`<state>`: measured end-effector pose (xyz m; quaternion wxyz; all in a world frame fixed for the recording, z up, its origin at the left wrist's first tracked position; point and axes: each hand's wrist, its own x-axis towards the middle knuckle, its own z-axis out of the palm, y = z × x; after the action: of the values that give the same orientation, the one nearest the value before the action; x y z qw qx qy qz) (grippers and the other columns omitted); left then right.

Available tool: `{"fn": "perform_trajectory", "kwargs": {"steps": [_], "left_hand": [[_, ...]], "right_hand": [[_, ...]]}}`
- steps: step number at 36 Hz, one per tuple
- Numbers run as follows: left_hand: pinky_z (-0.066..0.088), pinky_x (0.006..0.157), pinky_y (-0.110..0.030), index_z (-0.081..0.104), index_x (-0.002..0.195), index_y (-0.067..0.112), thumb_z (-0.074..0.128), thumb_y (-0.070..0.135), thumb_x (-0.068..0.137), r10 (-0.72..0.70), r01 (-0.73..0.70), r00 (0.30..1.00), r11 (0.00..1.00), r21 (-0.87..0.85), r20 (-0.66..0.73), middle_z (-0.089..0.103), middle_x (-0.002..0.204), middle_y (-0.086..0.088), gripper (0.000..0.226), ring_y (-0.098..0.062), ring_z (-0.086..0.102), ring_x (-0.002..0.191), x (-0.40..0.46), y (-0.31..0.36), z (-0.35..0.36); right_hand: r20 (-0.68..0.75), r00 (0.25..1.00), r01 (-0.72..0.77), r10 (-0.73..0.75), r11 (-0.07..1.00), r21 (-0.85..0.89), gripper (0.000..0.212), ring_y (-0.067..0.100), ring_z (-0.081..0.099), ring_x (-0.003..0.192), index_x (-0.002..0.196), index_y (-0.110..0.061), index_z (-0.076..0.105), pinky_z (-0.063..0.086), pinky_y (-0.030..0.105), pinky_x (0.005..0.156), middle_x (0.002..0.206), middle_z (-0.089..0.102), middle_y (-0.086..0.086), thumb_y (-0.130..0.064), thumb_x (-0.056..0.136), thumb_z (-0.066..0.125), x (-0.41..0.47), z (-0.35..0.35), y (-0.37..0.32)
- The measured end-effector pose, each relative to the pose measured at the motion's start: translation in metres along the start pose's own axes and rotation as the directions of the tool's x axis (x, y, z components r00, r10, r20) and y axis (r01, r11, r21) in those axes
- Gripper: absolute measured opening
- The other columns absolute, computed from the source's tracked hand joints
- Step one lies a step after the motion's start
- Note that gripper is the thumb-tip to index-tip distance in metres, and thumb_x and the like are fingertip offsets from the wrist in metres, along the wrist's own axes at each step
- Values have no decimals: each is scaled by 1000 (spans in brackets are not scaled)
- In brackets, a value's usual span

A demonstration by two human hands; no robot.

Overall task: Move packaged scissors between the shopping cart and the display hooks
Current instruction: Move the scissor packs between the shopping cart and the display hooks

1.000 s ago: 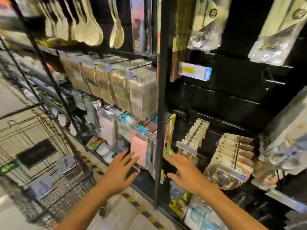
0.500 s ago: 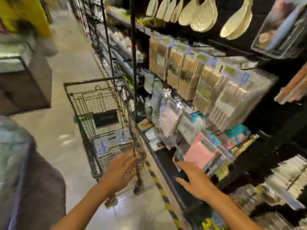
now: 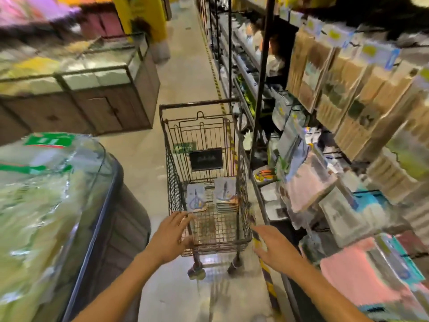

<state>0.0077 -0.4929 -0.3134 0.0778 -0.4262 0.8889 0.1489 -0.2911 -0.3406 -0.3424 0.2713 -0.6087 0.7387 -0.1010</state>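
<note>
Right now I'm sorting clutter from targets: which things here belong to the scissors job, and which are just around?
Job:
- cart
- scissors pack, in the cart
- pack stack, beside it in the cart
- left hand, open at the cart's near end
- right hand, open, holding nothing

Just around:
- pink packs on the rack
- brown packs above
- glass counter
- bagged greens

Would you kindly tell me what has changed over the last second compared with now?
The view turned left from the hook display to the shopping cart. The left hand and right hand left the display and reach toward the cart. Both hands remain open and hold nothing; the scissor packs stay in the cart.
</note>
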Motion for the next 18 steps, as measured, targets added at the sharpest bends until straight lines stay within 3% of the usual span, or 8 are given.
{"fn": "perform_trajectory", "kwargs": {"steps": [5,13,18], "left_hand": [[10,123,-40,30,156,25,3,82,83,-30,29,999,999,-38,-20,25,164,-2,97,-30,20,152,25,5,2],[8,122,-39,30,157,23,13,67,87,-110,109,994,991,-81,-14,27,164,-4,84,-30,18,153,72,-2,9],[5,124,-38,19,159,28,14,66,90,-136,138,990,984,-112,24,16,167,0,79,-27,7,155,114,-24,25]], "right_hand": [[86,996,32,-33,999,16,64,20,32,145,154,-25,35,27,32,120,155,39,0,-40,97,60,48,-19,8],[171,979,101,-109,993,55,64,18,28,148,155,-25,32,21,29,120,158,36,-3,-38,98,59,117,-26,10],[227,969,79,-92,995,65,67,17,31,146,155,-24,31,27,35,121,159,36,-1,-41,97,60,172,-21,7]]}}
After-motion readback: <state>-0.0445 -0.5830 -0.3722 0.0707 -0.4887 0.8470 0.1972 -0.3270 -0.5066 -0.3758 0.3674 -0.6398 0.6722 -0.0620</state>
